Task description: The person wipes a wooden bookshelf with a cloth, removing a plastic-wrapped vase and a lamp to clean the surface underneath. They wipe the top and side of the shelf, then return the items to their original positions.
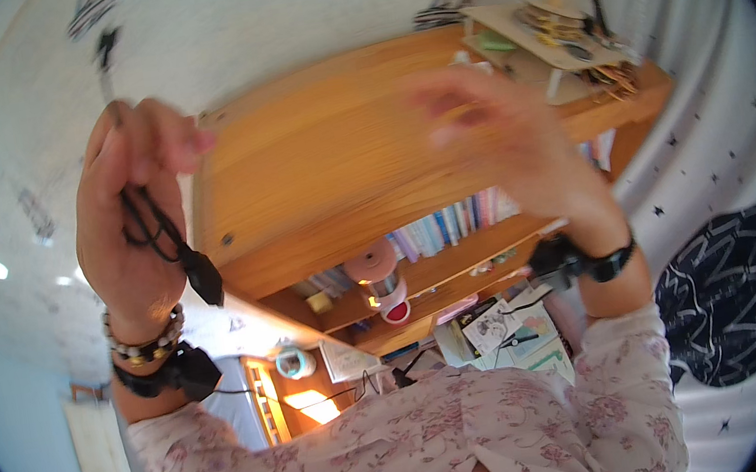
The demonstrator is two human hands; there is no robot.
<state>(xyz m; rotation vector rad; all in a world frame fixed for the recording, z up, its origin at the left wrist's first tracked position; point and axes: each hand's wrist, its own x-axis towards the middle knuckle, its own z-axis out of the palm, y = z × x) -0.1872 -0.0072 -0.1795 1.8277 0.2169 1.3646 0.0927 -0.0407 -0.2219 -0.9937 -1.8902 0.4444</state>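
My left hand is raised at the left beside the shelf unit, its fingers curled around a black cable. A black connector or plug at the cable's end hangs below the palm. My right hand, blurred, hovers over the wooden shelf top with fingers bent and apart; nothing shows in it. Each wrist wears a black strap with a small device. Beaded bracelets circle the left wrist.
A small rack with jewellery-like strands stands on the shelf top at the right. Below are rows of books, a pink round appliance and papers. A star-patterned curtain and a dark patterned bag or cloth hang at the right.
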